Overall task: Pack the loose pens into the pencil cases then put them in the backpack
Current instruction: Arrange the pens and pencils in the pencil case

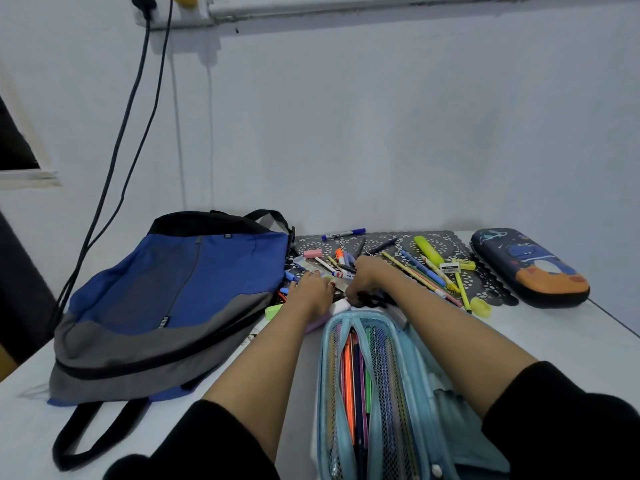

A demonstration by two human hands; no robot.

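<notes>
Blue-and-grey backpack lies flat at the left of the frame. Loose pens are scattered on a dark lace mat at centre, with a yellow highlighter among them. Both hands reach into the pile. The left hand rests on the pens, fingers bent downward; whether it holds anything I cannot tell. The right hand curls its fingers round a dark item. An open mesh case holding pens fills the lower centre. A closed dinosaur case sits at right.
</notes>
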